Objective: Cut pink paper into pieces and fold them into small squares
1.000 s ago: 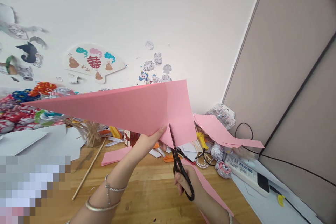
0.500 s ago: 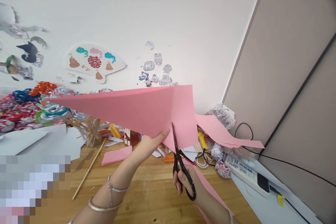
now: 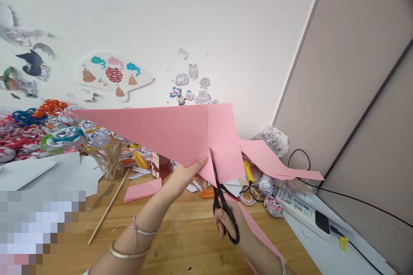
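Note:
A folded sheet of pink paper is held up above the table, its long pointed end to the left and a rectangular strip on the right. My left hand pinches its lower edge, thumb on the near side. Black scissors are in my right hand, fingers through the handles. Their blades point upward, one lying over the near face of the paper by the fold line beside my left thumb; the other blade is mostly hidden behind the sheet.
Pink paper strips lie at the right and under my right forearm. A folded pink piece and a wooden stick rest on the table. Paper flowers crowd the back left. A power strip lies right.
The paper's pointed left end has swung slightly right and up, and its right strip has tilted a little. Both hands and the scissors stay almost where they were.

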A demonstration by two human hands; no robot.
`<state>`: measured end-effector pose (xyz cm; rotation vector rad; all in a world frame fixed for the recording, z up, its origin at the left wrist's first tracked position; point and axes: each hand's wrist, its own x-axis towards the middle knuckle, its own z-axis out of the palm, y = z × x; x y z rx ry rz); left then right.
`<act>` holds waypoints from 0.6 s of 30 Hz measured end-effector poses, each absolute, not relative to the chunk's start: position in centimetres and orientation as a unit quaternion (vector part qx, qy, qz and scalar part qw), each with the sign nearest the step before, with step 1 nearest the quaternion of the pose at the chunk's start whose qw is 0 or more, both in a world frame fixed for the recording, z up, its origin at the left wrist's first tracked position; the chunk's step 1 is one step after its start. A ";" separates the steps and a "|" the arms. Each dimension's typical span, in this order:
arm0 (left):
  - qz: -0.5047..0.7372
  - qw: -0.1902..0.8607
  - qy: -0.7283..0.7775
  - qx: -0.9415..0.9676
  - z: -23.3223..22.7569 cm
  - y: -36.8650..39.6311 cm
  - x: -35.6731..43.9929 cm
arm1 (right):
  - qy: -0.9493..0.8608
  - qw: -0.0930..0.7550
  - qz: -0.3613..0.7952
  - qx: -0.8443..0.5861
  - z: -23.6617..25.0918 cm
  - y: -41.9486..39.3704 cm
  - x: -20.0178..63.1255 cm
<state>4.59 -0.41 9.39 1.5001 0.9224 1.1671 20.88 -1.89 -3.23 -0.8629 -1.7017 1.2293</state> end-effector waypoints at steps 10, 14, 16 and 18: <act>0.468 0.506 0.360 0.628 9.2 -0.6 4.9 | -0.677 0.430 0.507 -0.316 -2.4 -2.0 20.7; 0.443 0.508 0.364 0.642 8.8 -0.8 5.9 | -0.655 0.459 0.524 -0.293 -2.2 -1.8 20.8; 0.447 0.517 0.353 0.638 8.4 -0.7 6.3 | -0.652 0.467 0.522 -0.288 -1.9 -1.8 20.8; 0.445 0.528 0.331 0.643 7.9 -0.8 6.6 | -0.649 0.478 0.521 -0.282 -1.4 -2.0 20.7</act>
